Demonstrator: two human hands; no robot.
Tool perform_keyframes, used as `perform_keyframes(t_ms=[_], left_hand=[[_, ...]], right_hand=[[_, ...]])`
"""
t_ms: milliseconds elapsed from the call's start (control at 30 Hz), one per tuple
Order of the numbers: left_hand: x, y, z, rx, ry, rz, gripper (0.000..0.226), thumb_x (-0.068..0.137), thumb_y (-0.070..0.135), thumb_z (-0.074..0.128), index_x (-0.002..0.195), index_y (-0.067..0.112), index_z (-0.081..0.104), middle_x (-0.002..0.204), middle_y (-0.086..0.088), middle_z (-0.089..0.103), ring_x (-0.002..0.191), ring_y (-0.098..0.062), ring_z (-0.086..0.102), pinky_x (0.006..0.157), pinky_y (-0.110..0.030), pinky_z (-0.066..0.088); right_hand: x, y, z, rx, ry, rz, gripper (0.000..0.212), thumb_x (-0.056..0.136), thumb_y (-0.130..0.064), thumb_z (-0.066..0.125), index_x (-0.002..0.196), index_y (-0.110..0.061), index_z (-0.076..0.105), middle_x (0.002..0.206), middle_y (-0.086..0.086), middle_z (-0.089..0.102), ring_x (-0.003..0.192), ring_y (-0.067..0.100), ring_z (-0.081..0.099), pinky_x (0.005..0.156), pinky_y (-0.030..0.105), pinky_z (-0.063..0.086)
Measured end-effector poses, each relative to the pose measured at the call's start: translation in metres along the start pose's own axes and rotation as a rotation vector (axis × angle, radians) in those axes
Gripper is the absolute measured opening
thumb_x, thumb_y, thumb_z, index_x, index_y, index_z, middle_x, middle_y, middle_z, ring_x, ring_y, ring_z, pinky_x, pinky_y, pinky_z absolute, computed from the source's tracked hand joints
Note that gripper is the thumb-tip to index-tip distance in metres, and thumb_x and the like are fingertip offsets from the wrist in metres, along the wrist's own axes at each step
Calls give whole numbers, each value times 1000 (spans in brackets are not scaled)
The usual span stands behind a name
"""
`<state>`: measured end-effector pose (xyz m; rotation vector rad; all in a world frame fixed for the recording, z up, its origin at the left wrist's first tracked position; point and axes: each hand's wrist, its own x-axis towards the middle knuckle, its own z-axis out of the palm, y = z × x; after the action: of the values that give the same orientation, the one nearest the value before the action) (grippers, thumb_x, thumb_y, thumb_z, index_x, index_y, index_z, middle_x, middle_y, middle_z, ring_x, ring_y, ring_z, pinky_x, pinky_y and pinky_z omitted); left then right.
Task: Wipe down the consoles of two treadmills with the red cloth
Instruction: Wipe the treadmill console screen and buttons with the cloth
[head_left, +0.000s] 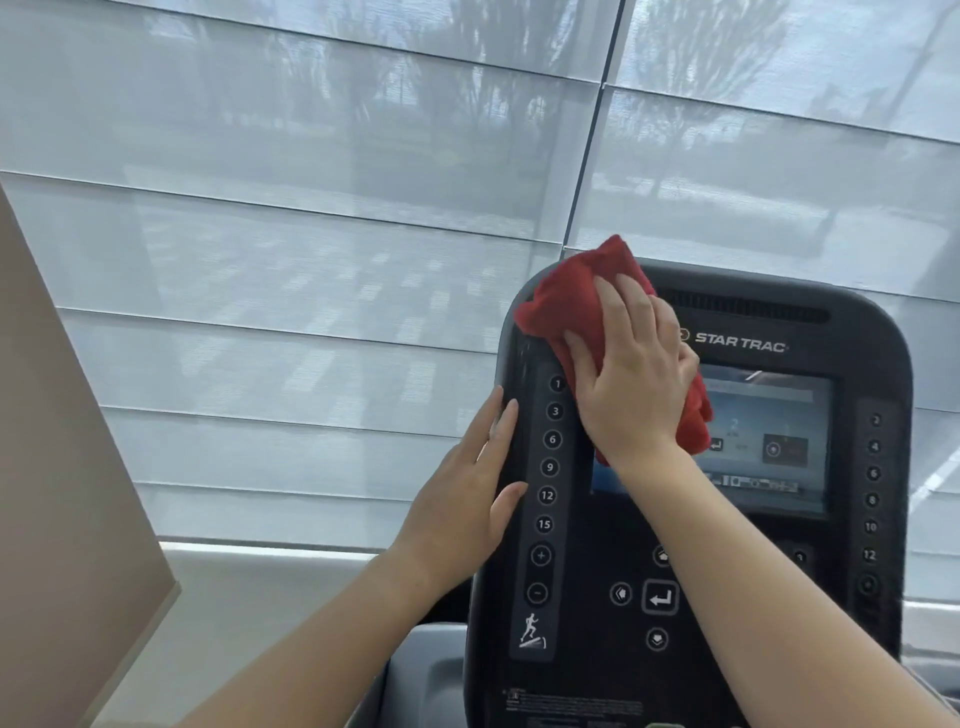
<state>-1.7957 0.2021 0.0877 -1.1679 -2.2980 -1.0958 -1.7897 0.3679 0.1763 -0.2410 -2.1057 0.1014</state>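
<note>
A black treadmill console with a lit screen fills the lower right of the head view. The red cloth lies bunched against the console's upper left corner. My right hand presses flat on the cloth, fingers straight and spread, covering the screen's left part. My left hand rests with straight fingers against the console's left edge, thumb near the column of number buttons.
A wide window with translucent blinds stands behind the console. A beige wall panel rises at the left. A grey ledge runs below the window. More buttons line the console's right side.
</note>
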Motion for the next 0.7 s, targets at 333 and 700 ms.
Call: perform_keyframes(t_ms=[333, 700], left_hand=[[-17, 3, 2, 36, -27, -29, 72, 92, 26, 52, 148, 26, 7, 155, 12, -5, 136, -11, 30, 101, -23, 36], [-17, 11, 4, -16, -10, -97, 72, 91, 22, 53, 147, 28, 8, 155, 10, 2, 125, -16, 42, 98, -31, 43]], right_hand=[[-54, 16, -11, 24, -18, 62, 46, 92, -45, 40, 133, -23, 41, 140, 0, 42, 125, 28, 38, 86, 53, 37], [-80, 22, -13, -12, -43, 79, 46, 92, -45, 39, 132, -23, 41, 139, -1, 44, 125, 26, 38, 87, 50, 36]])
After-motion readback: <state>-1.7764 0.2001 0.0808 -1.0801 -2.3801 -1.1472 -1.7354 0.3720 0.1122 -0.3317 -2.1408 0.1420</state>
